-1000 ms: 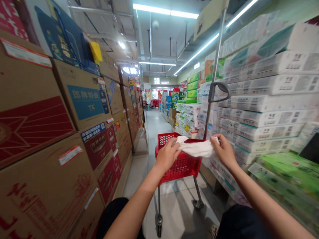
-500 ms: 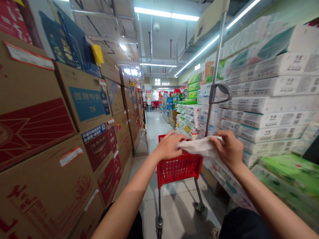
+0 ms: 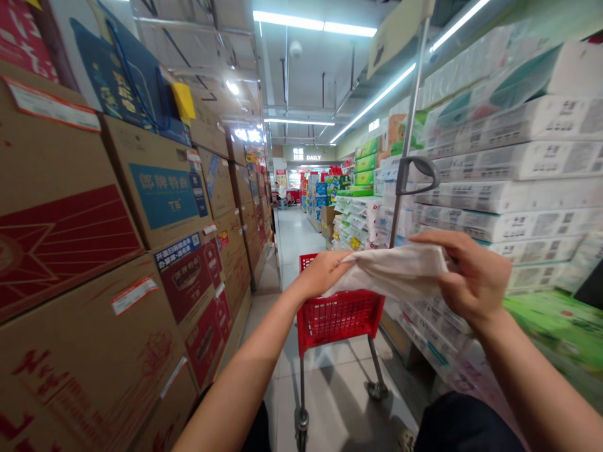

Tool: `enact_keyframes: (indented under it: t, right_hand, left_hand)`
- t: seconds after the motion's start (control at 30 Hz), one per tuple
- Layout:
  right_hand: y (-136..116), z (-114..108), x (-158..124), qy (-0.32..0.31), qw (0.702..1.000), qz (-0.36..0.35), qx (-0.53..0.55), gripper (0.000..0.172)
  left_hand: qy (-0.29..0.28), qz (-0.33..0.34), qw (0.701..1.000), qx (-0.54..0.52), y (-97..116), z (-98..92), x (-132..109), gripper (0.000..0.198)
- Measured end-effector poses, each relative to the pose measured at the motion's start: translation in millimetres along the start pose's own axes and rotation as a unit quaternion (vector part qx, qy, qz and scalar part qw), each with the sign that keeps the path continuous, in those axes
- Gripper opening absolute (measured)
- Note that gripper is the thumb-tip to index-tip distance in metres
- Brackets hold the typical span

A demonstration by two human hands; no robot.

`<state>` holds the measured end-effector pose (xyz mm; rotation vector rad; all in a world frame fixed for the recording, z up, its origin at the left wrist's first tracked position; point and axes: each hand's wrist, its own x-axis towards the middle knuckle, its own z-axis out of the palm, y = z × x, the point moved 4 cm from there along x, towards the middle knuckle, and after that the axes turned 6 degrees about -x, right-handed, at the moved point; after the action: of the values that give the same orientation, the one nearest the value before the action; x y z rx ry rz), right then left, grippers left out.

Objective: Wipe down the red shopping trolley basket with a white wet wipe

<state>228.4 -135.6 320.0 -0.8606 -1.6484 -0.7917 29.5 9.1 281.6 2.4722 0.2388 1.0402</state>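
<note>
A white cloth (image 3: 393,271) is stretched between both my hands above a red shopping cart (image 3: 336,317). My left hand (image 3: 325,274) pinches the cloth's left end over the cart's rim. My right hand (image 3: 471,276) grips the right end, raised and closer to me, with the fingers curled over the cloth. The cart's grey upright handle (image 3: 414,168) rises behind the cloth. I cannot see inside the cart's basket from here.
Stacked brown cartons (image 3: 94,251) wall the left side of the aisle. Packs of tissue paper (image 3: 509,182) are piled on the right, with green packs (image 3: 556,326) lower down. The tiled aisle floor (image 3: 294,232) runs ahead to far shelves.
My right hand has drawn back toward me and upward with the cloth, pulling it longer. My left hand has risen slightly from the cart's rim.
</note>
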Motion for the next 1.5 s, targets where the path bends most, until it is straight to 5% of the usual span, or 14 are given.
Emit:
enact_keyframes:
  t: [0.1,0.17,0.27,0.43,0.6,0.73,0.87,0.97,1.03,1.13,1.23,1.33,1.5]
  right_hand:
    - [-7.1,-8.7,7.8,-0.02,0.971,0.088,0.221,0.09]
    - [-2.9,-6.4,10.7,-0.026,0.947,0.151,0.281,0.081]
    - [8.1,11.7,6.8,-0.111,0.958,0.184,0.189,0.05]
    - [18.6,53.4,-18.5,-0.276,0.933,0.163,0.161,0.053]
    - [40.7,72.7,-37.2,-0.303,0.888,0.237,0.251,0.033]
    - [57.9,85.1,-45.4,-0.304,0.86,0.291,0.29,0.037]
    - [62.3,103.4,-45.0,-0.289,0.862,0.283,0.306,0.054]
    - [73.6,120.0,-47.9,-0.32,0.871,0.253,0.272,0.042]
    - [92.1,124.3,-50.6,-0.306,0.903,0.241,0.182,0.027]
    - [115.0,125.9,-56.6,-0.317,0.925,0.196,0.075,0.026]
    - [114.9,127.7,-61.4,-0.354,0.924,0.145,0.029,0.036]
    - [93.9,129.1,-63.1,-0.322,0.937,0.103,-0.084,0.044]
    - [68.0,149.0,-90.8,-0.376,0.909,0.095,-0.153,0.065]
  left_hand:
    - [0.046,0.014,0.996,-0.071,6.9,-1.6,3.4,0.033]
    - [0.053,0.014,0.992,-0.115,7.4,-0.4,5.1,0.032]
    - [0.047,-0.026,0.984,-0.167,1.6,4.4,6.7,0.03]
    - [0.023,-0.048,0.974,-0.219,-3.3,13.9,6.4,0.029]
    - [0.052,-0.142,0.934,-0.323,-18.0,13.5,-4.1,0.025]
    - [0.11,-0.197,0.889,-0.398,-35.7,7.5,-13.7,0.031]
    - [0.117,-0.202,0.882,-0.41,-54.8,12.7,-8.2,0.029]
    - [0.126,-0.206,0.916,-0.321,-67.7,15.4,2.0,0.023]
    - [0.161,-0.181,0.955,-0.171,-69.4,9.5,5.3,0.025]
    - [0.166,-0.106,0.979,0.061,-58.8,6.3,1.0,0.042]
    - [0.043,-0.087,0.978,0.186,-53.0,26.7,-10.3,0.042]
    - [-0.047,-0.123,0.962,0.241,-56.9,51.1,-21.5,0.043]
    - [-0.012,-0.164,0.946,0.278,-62.1,48.7,-37.7,0.063]
